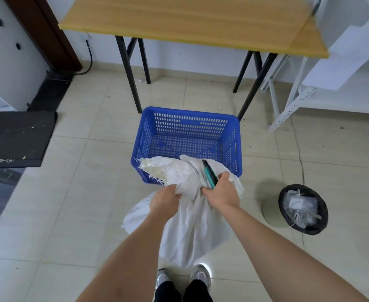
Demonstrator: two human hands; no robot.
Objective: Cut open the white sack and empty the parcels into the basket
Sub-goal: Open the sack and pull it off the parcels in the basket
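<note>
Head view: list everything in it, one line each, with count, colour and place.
sack: one, white, held up over the floor, its frayed top draped over the basket's near rim
basket: one, blue, on the floor under the table, no parcels visible inside
cutter: one, teal and black, in the right hand with the sack
table: one, wooden top, black legs, beyond the basket
bin: one, black liner with scraps, on the floor to the right
mat: one, black, floor at left
shelf frame: one, white, at right
shoes: two, grey-white, bottom centre
left hand: grip on the sack's gathered cloth
right hand: grip on sack and cutter
</note>
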